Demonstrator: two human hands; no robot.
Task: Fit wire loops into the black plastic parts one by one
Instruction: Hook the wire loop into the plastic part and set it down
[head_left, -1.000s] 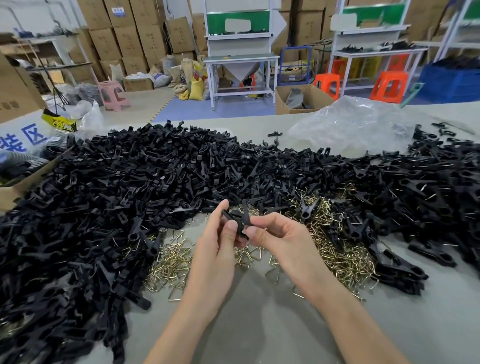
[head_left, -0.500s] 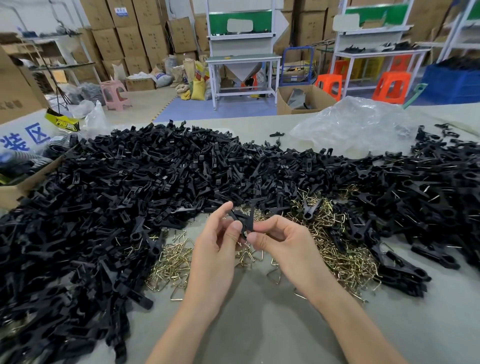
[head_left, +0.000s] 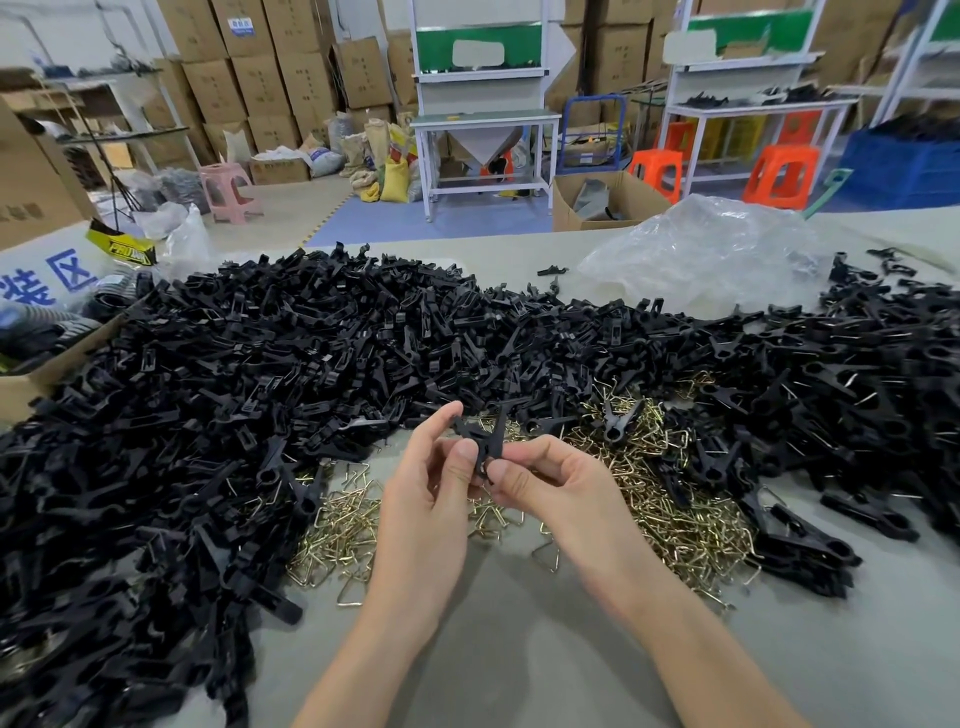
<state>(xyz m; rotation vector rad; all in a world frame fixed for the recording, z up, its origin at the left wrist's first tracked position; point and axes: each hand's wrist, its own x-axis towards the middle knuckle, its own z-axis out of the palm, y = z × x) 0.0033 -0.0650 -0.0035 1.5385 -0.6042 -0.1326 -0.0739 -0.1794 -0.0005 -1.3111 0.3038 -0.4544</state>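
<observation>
Both hands meet above the table's middle and pinch one black plastic clip part. My left hand grips its left side with thumb and forefinger. My right hand holds its lower right end. The part's prongs stick up between the fingers. Whether a wire loop is in it is hidden by my fingers. Under the hands lies a heap of brass-coloured wire loops. A big pile of loose black plastic parts fills the left and the back of the table.
More black parts, some with wire fitted, spread on the right. A crumpled clear plastic bag lies at the back right. A cardboard box stands at the left edge. Bare grey table shows between my forearms.
The hands keep hold of the same black part and have turned it slightly between the fingers. The view has shifted a little.
</observation>
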